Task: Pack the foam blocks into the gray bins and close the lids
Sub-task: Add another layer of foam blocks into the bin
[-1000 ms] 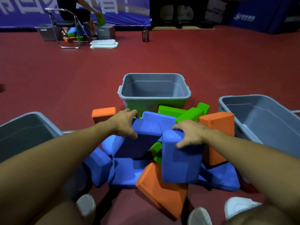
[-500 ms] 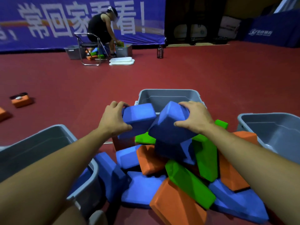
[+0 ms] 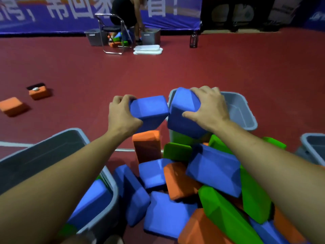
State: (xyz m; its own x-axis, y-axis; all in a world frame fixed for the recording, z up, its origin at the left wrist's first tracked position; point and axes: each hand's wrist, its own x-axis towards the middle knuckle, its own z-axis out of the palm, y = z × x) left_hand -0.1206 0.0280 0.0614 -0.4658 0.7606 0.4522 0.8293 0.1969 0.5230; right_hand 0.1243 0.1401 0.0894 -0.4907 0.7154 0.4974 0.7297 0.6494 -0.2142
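Observation:
My left hand (image 3: 123,115) grips a blue foam block (image 3: 149,108) held in the air. My right hand (image 3: 209,106) grips a second blue foam block (image 3: 184,117) beside it; the two blocks touch. Both hover at the near rim of the middle gray bin (image 3: 242,111), partly hidden behind them. Below lies a pile of blue, orange and green foam blocks (image 3: 193,187) on the red floor. A gray bin at my left (image 3: 52,150) holds a blue block (image 3: 93,203). Another gray bin (image 3: 313,147) shows at the right edge.
Two orange blocks (image 3: 12,105) lie loose on the floor far left, one with a dark object on top (image 3: 37,90). At the back a person bends by a folding chair (image 3: 112,32), with gray bins, white lids (image 3: 147,49) and a bottle (image 3: 193,39).
Both hands have lifted the two blue blocks off the pile and carried them up and forward to the middle bin's near rim. The view has tilted upward.

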